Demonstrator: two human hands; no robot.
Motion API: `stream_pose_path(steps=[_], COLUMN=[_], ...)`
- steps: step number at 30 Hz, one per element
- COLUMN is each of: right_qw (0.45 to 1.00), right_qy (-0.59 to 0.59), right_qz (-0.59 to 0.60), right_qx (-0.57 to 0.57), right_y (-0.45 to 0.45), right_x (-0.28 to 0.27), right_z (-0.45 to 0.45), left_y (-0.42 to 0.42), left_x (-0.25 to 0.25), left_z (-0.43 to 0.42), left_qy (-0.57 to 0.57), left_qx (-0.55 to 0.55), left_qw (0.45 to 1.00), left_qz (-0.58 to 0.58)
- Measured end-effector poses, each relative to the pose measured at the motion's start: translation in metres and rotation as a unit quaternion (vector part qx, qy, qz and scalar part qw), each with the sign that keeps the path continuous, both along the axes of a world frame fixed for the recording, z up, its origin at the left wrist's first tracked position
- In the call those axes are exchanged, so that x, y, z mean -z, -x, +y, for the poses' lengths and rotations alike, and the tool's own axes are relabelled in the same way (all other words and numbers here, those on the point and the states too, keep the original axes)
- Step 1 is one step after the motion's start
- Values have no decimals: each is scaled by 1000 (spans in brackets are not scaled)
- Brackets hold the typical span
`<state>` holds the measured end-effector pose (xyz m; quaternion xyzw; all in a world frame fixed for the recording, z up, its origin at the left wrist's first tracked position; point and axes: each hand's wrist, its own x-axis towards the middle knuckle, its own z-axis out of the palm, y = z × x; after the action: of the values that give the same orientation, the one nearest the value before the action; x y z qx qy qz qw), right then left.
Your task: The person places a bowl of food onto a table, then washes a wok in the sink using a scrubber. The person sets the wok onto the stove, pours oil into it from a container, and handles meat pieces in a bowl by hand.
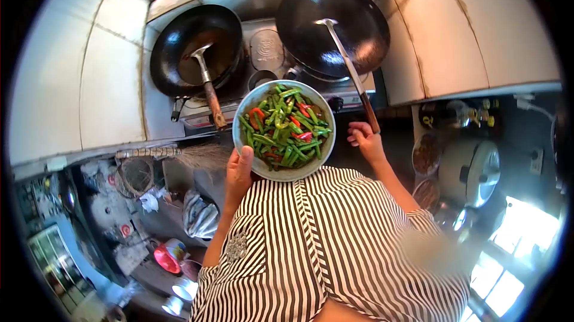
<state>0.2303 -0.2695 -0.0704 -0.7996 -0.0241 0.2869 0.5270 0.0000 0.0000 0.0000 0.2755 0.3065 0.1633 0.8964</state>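
Observation:
My left hand (240,174) holds a pale round bowl (238,120) at its lower left rim, thumb up over the edge. Cut green beans (281,120) with pieces of red pepper (302,136) fill the bowl. At the right, my right hand (366,141) is beside the end of a wooden spatula handle (369,114), fingers loosely curled and slightly apart, with nothing visible in them. That spatula's metal head rests inside the right black wok (365,26). A second spatula (208,86) leans in the left wok (173,41), its wooden handle over the front rim.
Both woks sit on a gas stove (267,47) between tiled walls. A straw brush (206,156) and a wire strainer (135,175) are at lower left, near a red container (167,258). On the right stand a rice cooker (463,169) and a dish of food (426,153).

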Motion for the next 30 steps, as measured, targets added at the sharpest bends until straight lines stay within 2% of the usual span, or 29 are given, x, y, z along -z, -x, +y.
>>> stream_pose_path(steps=[2, 3, 5, 6, 7, 9, 11, 12, 13, 14, 16, 17, 19, 22, 23, 24, 26, 28, 29, 30], right_qw=[994, 993, 989, 989, 988, 984, 983, 980, 977, 976, 971, 968, 961, 945, 926, 902, 876, 843, 826, 807], right_qy=[3, -12, 8, 65, 67, 50, 38, 36, 87, 88, 90, 101, 89, 50, 16, -24, -46, -98, -85, -71], right_qz=[81, 108, 144, 123, 125, 154, 164, 176, 165, 170, 186, 188, 196, 198, 189, 180, 177, 203, 223, 233], right_qx=[-78, -38, 19, 42, 53, 73, 71, 84, 106, 105, 122, 133, 172, 256, 326, 391, 447, 488, 512, 538], right_y=[27, 56, 67, 69, 80, 97, 111, 116, 128, 136, 163, 181, 202, 231, 245, 259, 290, 320, 337, 352], right_x=[-4, 16, 28, 5, 16, 33, 49, 57, 28, 32, 15, 1, -11, -19, -23, -28, -52, -54, -60, -66], right_z=[-1, -5, -3, -32, -30, -50, -61, -69, -45, -42, -40, -42, -45, -40, -44, -48, -66, -114, -146, -169], left_y=[7, -2, -16, -23, -30, -38, -55, -59, -53, -55, -54, -49, -52, -57, -60, -58, -48, -33, -30, -27], left_x=[26, 0, 30, 54, 44, 35, 23, 20, 20, 17, 6, 0, -15, -32, -31, -44, -76, -121, -141, -156], left_z=[1, -4, 5, -11, -8, -13, -39, -50, -22, -25, -28, -27, -32, -24, -20, -25, -43, -100, -133, -158], left_qy=[-2, 8, -58, -39, -84, -45, -70, -87, -43, -56, -67, -108, -122, -168, -200, -190, -206, -243, -290, -263], left_qx=[46, 48, 116, 156, 184, 281, 262, 287, 299, 310, 368, 399, 428, 466, 480, 488, 485, 474, 483, 484], left_qw=[999, 998, 991, 987, 979, 958, 962, 954, 953, 949, 927, 909, 894, 867, 852, 850, 846, 838, 813, 825], left_qz=[0, 35, 37, 6, 19, -26, -7, 3, -15, -3, 18, 56, 53, 45, 56, 55, 80, 114, 150, 128])
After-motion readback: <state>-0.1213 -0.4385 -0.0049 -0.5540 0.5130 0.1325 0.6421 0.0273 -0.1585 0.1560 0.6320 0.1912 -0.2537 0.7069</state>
